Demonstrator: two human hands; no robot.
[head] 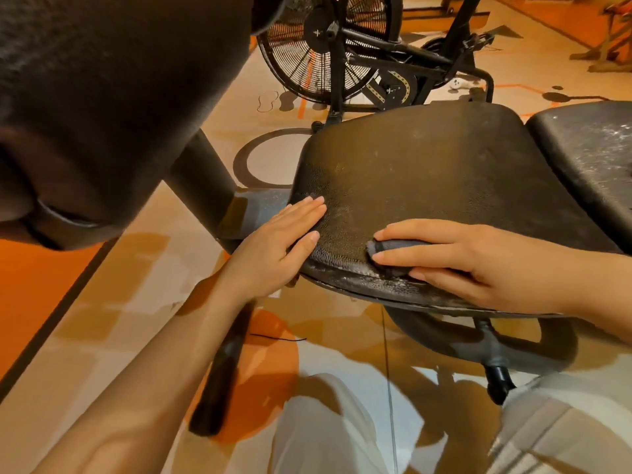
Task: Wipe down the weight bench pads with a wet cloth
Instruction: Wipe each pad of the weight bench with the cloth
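1. Black textured vinyl fills the head view, the only view given: the seat pad of the weight bench lies just in front of the person, with the back pad beside it at the right edge of the frame.

2. Progress, as I judge it: the wipe is at an early stage. Pale dusty streaks show along the near rim of the seat pad and across the back pad, while the middle of the seat pad looks darker and cleaner. Whether that patch is wet cannot be told. The near rim, the far part of the seat and all of the back pad look left to do.

3. Grip of the right hand: its fingers curl round a dark grey cloth and press it onto the near edge of the seat pad. Most of the cloth is hidden under the palm; only a bunched end shows between the thumb and fingers.

4. Grip of the left hand: it holds nothing. The fingers lie straight and flat on the left corner of the seat pad, seemingly steadying it, just beside the cloth but apart from it.

5. Beyond the bench stands a fan bike on the patterned floor.
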